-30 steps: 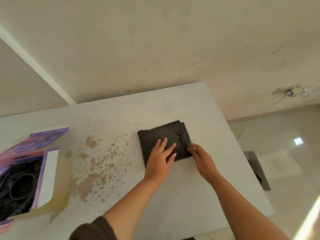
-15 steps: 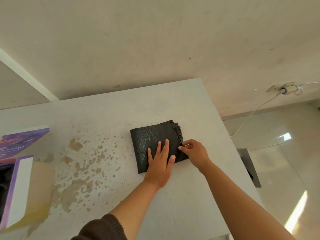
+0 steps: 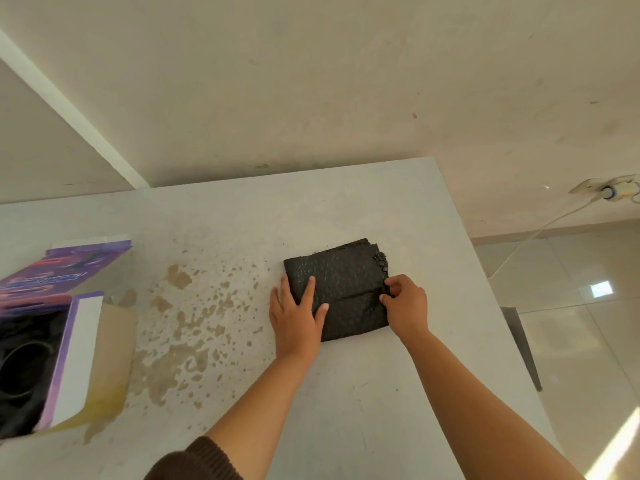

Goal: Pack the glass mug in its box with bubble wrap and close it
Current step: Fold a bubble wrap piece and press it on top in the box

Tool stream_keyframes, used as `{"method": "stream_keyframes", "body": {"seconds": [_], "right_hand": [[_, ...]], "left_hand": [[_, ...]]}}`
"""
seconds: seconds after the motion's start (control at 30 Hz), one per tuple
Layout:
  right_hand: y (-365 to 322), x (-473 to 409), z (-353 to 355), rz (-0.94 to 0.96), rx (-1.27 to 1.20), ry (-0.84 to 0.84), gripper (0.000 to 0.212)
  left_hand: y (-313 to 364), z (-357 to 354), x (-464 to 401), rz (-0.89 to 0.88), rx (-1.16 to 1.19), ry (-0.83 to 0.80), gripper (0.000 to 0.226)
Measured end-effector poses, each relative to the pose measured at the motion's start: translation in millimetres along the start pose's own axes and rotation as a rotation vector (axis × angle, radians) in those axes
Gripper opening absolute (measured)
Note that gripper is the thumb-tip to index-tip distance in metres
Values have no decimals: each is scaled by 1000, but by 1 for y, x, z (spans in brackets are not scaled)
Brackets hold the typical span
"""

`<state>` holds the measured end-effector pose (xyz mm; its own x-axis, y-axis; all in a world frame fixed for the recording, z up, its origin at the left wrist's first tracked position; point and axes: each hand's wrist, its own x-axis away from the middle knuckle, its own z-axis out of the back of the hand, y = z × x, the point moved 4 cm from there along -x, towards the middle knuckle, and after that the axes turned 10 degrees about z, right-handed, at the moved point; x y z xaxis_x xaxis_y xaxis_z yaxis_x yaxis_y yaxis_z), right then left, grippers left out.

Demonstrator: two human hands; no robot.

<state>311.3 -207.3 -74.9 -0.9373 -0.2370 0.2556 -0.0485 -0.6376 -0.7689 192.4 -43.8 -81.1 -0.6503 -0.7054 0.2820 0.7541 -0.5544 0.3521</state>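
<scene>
A folded square of black bubble wrap [image 3: 346,282] lies flat on the white table [image 3: 346,209], right of centre. My left hand [image 3: 294,317] rests spread over its left edge, fingers apart, pressing it down. My right hand [image 3: 403,306] pinches the wrap's right edge with bent fingers. The purple box [image 3: 69,265] lies open at the far left, its white flap [image 3: 74,358] turned out. Inside the box sits black wrapping around a round dark rim [image 3: 24,368], probably the mug; the glass itself is hard to make out.
Brown stains [image 3: 180,327] spatter the table between the box and the wrap. The table's right edge runs close to my right hand, with tiled floor [image 3: 588,306] beyond. A wall socket with a white cable [image 3: 609,192] is at the right.
My left hand has slid from the wrap's middle to its left edge. My right hand stays at the right edge, now curled and pinching. The view has swung back left, so more of the box shows.
</scene>
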Motion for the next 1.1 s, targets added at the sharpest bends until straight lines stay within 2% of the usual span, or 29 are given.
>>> {"method": "stream_keyframes", "body": {"seconds": [0.1, 0.17, 0.23, 0.3, 0.37, 0.43, 0.53, 0.67, 0.73, 0.8, 0.9, 1.0, 1.1], "right_hand": [[-7, 5, -5, 92, 115, 15, 37], [-13, 5, -9, 108, 176, -1, 43], [-19, 7, -12, 81, 187, -12, 44], [-26, 12, -15, 44, 47, -38, 43], [-41, 18, -20, 44, -143, -77, 40], [-66, 27, -25, 75, -284, -91, 39], [-119, 45, -39, 222, -382, -112, 41], [-195, 83, -79, 381, -505, -250, 36], [-230, 106, -105, 431, -525, -308, 33], [-257, 129, -135, 451, -508, -337, 33], [-284, 160, -181, 446, -477, -373, 34], [-298, 184, -218, 431, -432, -410, 40], [-303, 201, -240, 482, -187, -388, 43]], "left_hand": [[-9, 4, -1, -43, -49, -49, 55], [-11, 11, -2, -55, 59, -50, 51], [-13, 23, 0, -71, 267, -94, 48], [-18, 43, 2, -76, 467, -157, 50], [-28, 71, 1, -92, 567, -153, 52], [-40, 105, 1, -120, 622, -106, 50], [-66, 168, 2, -180, 657, 19, 46], [-127, 255, 4, -194, 657, 157, 43], [-168, 289, 3, -147, 700, 124, 46], [-211, 314, 1, -84, 738, -25, 58], [-268, 333, -5, -30, 538, -202, 79], [-309, 340, -9, -60, 373, -224, 88], [-339, 339, -11, -91, 267, -248, 95]]}}
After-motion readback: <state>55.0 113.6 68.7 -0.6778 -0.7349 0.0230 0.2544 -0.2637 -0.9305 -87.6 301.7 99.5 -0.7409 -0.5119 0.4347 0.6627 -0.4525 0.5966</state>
